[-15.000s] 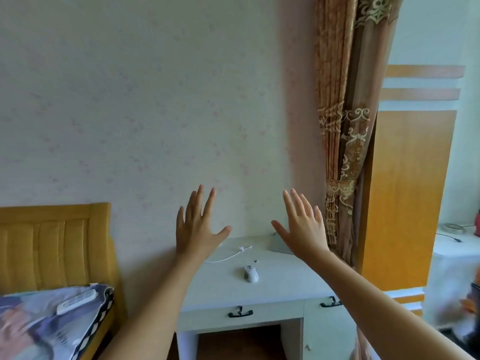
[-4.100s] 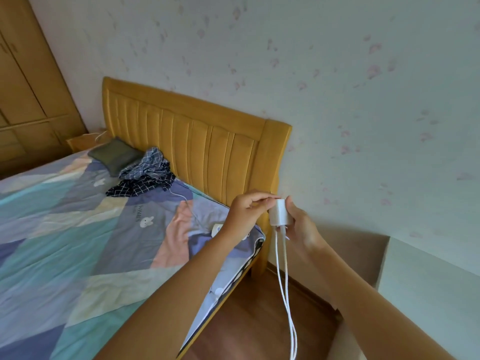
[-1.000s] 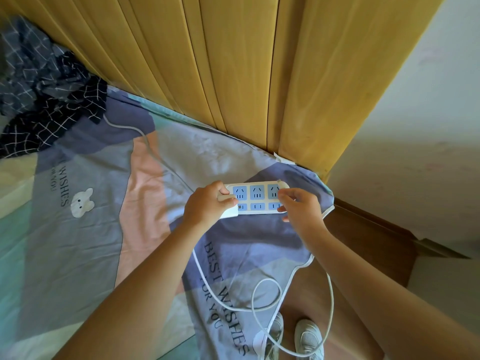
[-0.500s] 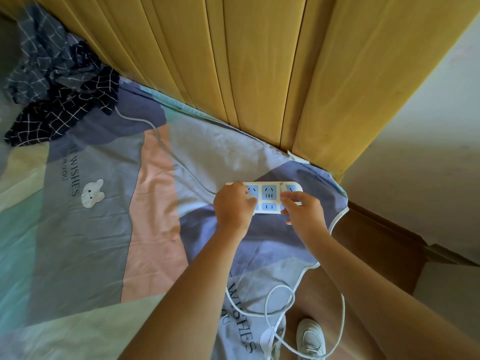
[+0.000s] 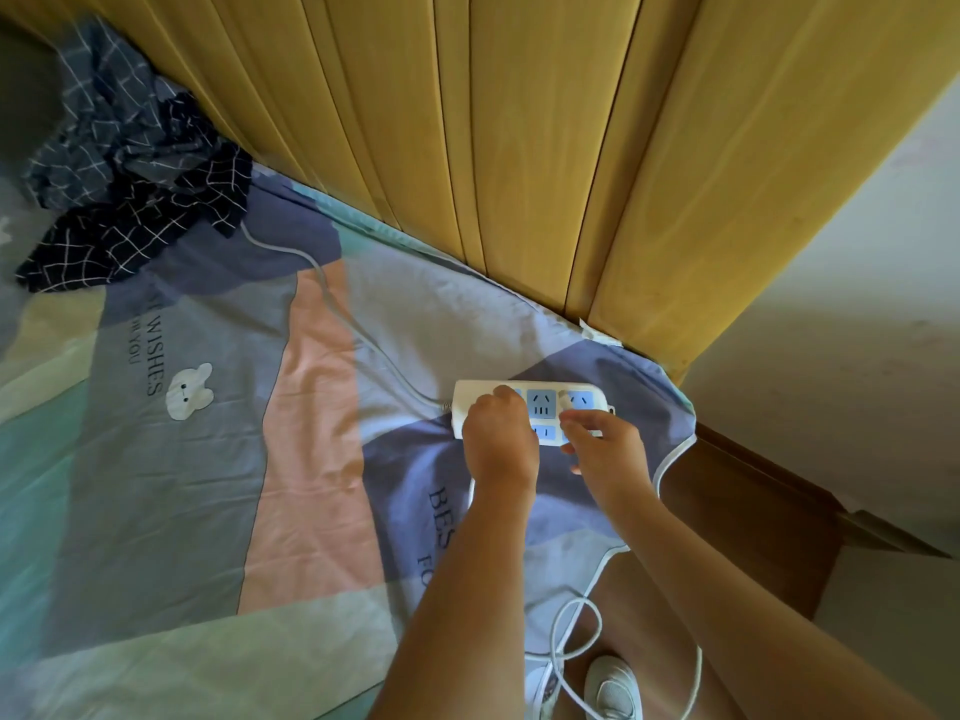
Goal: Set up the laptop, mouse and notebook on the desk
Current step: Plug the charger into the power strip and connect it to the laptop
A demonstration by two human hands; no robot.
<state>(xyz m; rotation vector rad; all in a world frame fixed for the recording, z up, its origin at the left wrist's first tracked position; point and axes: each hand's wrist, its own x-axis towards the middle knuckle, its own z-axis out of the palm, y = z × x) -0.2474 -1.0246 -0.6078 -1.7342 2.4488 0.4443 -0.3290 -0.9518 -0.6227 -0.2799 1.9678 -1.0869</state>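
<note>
A white power strip (image 5: 541, 403) with blue sockets lies on the bedsheet (image 5: 208, 485) near the bed's corner. My left hand (image 5: 498, 440) is closed over the strip's left half, fingers curled down onto a white charger plug that it mostly hides. My right hand (image 5: 605, 448) pinches the strip's lower right edge with thumb and fingertips. The charger's thin white cable (image 5: 571, 635) drops from under my left wrist and loops over the floor. No laptop, mouse, notebook or desk is in view.
The strip's thick white cord (image 5: 363, 335) runs up left under a heap of checked clothes (image 5: 130, 174). A yellow wooden headboard (image 5: 519, 148) stands right behind the strip. On the right are the wall (image 5: 857, 304) and dark floor; my shoes (image 5: 608, 688) are below.
Earlier I stood at the desk, then carried the charger to the bed. In the last second my left hand moved right onto the strip's sockets with the plug, while my right hand kept hold of the strip.
</note>
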